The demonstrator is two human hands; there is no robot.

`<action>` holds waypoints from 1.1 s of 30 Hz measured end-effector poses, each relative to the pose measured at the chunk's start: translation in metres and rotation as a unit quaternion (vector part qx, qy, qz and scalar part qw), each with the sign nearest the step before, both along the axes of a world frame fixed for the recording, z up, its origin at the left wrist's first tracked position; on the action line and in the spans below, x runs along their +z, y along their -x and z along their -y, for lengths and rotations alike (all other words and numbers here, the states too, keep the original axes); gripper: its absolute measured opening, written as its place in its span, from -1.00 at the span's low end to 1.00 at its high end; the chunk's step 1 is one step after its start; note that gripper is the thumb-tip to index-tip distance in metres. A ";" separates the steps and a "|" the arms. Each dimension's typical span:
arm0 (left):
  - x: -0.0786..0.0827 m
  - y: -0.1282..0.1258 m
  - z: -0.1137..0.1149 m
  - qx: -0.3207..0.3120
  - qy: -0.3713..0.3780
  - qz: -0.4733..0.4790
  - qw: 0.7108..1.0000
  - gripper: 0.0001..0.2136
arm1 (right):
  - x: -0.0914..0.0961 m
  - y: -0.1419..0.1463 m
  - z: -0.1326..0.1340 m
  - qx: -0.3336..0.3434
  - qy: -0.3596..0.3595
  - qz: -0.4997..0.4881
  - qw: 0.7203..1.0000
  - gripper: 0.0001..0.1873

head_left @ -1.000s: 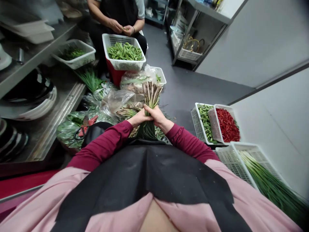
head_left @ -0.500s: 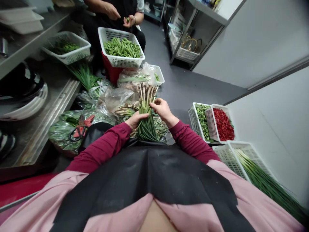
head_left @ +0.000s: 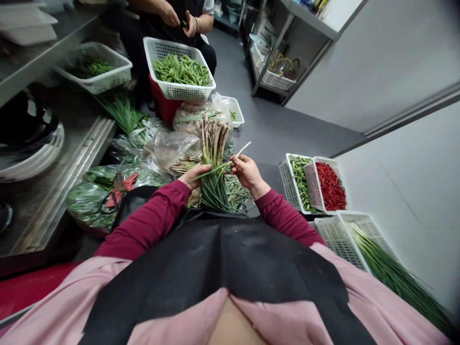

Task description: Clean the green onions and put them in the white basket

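My left hand (head_left: 196, 176) is closed round the left side of a bundle of green onions (head_left: 214, 167), held upright with the brownish root ends up and the green leaves down over my apron (head_left: 215, 258). To its right, my right hand (head_left: 246, 173) pinches a single green onion stalk (head_left: 243, 149). The stalk's white end points up and to the right past my fingers, while its green part lies across the front of the bundle. More green onions (head_left: 185, 166) lie behind my left hand, and loose trimmings (head_left: 237, 190) are under my right one.
Plastic bags of greens (head_left: 89, 201) and black-handled scissors (head_left: 111, 201) lie at left. Ahead, a white basket of green peppers (head_left: 183, 91) stands before a co-worker's hands (head_left: 190, 24). At right are baskets of red chillies (head_left: 328, 184), green peppers (head_left: 301, 177) and long green onions (head_left: 388, 258).
My right hand has drawn one stalk out of the bundle's side and turned it aslant. My left hand and the bundle have shifted slightly left.
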State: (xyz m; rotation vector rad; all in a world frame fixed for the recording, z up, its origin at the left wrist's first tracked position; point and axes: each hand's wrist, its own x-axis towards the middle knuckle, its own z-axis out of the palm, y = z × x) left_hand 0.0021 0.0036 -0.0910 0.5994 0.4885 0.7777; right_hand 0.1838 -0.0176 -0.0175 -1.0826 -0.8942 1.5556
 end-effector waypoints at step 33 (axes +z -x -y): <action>0.014 0.016 -0.012 0.059 -0.019 -0.035 0.997 -0.62 | 0.002 0.012 -0.035 0.028 -0.085 0.243 0.966 -0.71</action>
